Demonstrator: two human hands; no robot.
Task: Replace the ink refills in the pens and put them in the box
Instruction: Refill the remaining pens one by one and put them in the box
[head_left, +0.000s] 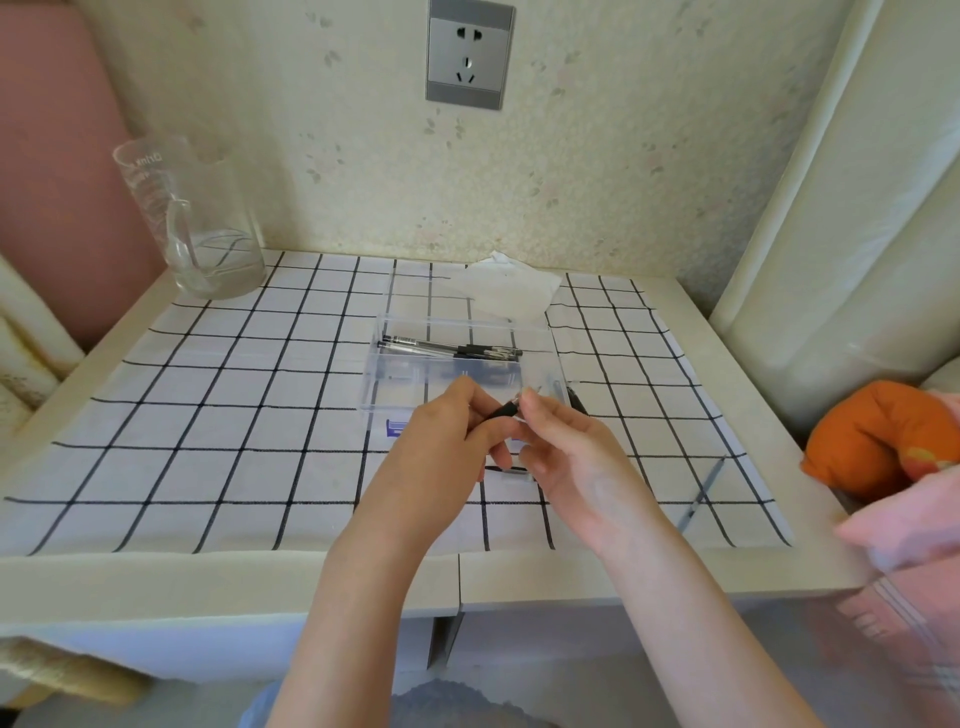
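Gripping black pen (501, 411), left hand (447, 441) curls round barrel just above checked cloth (208, 415) on table (156, 577). Right hand (576, 457) pinches pen's tip end. Loose refill (701, 493) lies on cloth at right, well apart. Just beyond hands: clear box (540, 358), pens (452, 347) lying inside. Behind box: tissue (506, 291). Far left: glass jug (202, 228).
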